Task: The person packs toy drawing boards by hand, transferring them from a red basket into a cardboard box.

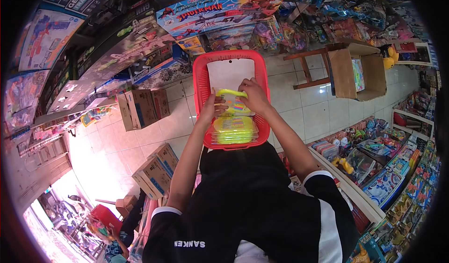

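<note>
A red plastic basket (266,71) rests at my lap. Inside it, my left hand (212,107) and my right hand (255,97) grip a clear pack with a bright yellow-green item (231,93) from opposite sides. The pack is tilted, and its exact contents are too small to make out. Fingers of both hands are bent around its edges. Closer to my body, a stack of similar clear yellow-green packs (234,131) lies in the basket. A white sheet (230,70) with a small hole covers the far end.
An open cardboard box (339,71) stands on the right beside a brown wooden stool (305,71). More cartons (156,169) sit on the tiled floor at left. Toy boxes (220,11) fill the shelves ahead, and a toy display (374,162) lines the right. Another person (119,244) is at lower left.
</note>
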Tool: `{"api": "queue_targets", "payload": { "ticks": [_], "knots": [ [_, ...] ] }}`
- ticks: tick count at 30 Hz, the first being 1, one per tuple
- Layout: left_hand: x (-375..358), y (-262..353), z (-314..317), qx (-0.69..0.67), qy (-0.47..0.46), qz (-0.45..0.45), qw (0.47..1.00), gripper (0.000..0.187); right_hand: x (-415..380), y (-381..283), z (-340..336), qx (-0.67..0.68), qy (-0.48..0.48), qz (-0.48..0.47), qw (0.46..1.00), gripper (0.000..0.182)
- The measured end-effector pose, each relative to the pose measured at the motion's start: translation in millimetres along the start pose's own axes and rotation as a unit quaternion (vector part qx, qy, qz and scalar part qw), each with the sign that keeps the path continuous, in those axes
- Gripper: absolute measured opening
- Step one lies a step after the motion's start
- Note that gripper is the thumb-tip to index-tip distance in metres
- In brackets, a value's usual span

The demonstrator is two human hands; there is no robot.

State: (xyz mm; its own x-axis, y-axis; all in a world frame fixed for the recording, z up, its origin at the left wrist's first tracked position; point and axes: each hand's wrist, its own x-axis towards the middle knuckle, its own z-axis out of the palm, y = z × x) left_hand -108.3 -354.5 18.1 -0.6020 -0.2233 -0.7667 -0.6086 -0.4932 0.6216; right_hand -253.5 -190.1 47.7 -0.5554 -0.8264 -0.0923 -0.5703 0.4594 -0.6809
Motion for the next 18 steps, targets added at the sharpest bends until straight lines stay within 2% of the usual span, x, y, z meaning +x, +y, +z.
{"api": "queue_targets", "payload": {
  "ticks": [2,6,8,9,12,14,15,17,18],
  "knots": [
    [-9.2,3.8,-6.7,-0.046,-0.056,-0.015,0.997,0.081,-14.1,-24.6,-16.5,0.026,-0.003,-0.028,0.999,0.018],
    [-54.7,34.7,-7.2,-0.139,-0.11,-0.019,0.984,0.076,-42.9,-60.8,-34.3,0.026,0.05,-0.079,0.995,0.017],
    [-68.3,38.6,-5.8,-0.18,-0.123,0.032,0.975,0.069,-51.2,-69.5,-34.2,0.009,0.106,-0.161,0.981,0.015],
    [-68.1,33.7,-11.7,-0.212,-0.099,0.014,0.972,0.052,-52.7,-72.6,-33.8,0.006,0.107,-0.162,0.981,0.015],
    [-67.0,24.2,-29.7,-0.192,-0.108,0.042,0.974,0.042,-59.2,-81.7,-29.9,0.001,0.064,-0.161,0.985,0.024],
    [-70.4,17.1,-34.5,-0.178,-0.102,0.069,0.976,0.039,-63.7,-86.6,-26.4,0.0,0.039,-0.1,0.994,0.04],
    [-73.5,15.5,-36.7,-0.164,-0.096,0.093,0.977,0.037,-67.3,-88.7,-23.9,-0.001,0.039,-0.103,0.994,0.04],
    [-82.7,10.0,-43.2,-0.157,-0.083,0.123,0.976,0.036,-80.5,-91.5,-15.8,-0.01,0.079,-0.025,0.997,0.051],
    [-87.7,7.1,-46.6,-0.149,-0.07,0.151,0.975,0.034,-86.4,-89.2,-9.3,-0.011,0.078,-0.028,0.997,0.051]
  ]
}}
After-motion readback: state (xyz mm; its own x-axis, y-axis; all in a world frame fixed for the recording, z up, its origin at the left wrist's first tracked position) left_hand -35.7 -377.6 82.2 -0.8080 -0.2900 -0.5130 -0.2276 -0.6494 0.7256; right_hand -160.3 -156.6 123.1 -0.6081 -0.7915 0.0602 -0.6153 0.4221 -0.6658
